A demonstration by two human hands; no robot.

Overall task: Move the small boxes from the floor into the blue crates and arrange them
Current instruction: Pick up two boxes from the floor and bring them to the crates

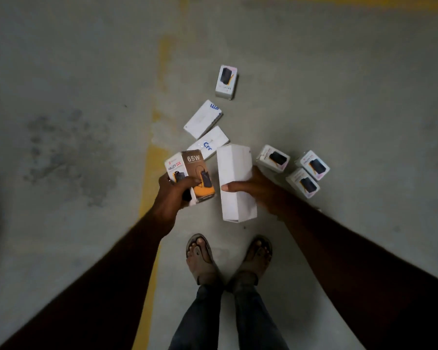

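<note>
Both hands were loaded. The left hand (177, 192) had its fingers (187, 182) curled round the lower half of a printed box (196, 173) marked 65W, held clear of the floor (74, 97). The right hand (259, 188) gripped a plain white box (235, 183), thumb (234, 187) laid flat across its front face. The other fingers sat behind the box and could not be seen. That box's long axis ran away from the person, nearly in line with the two feet (228, 256) below it.

The small boxes left on the floor all lay beyond or outboard of the fingers. Two flat white boxes (203, 119) with blue lettering lay just past the left hand's load, the nearer one partly hidden behind it. Three printed boxes (303, 183) sat grouped just to the outer side of the right hand, close to its wrist. A lone box (226, 82) stood well beyond both hands.

No blue crates showed anywhere in view, so which way they lay from the fingers could not be told. With both hands occupied, the next move was probably a carry to the crates rather than another pick. Afterwards the right hand would be nearer the group of three, the left nearer the flat pair.
</note>
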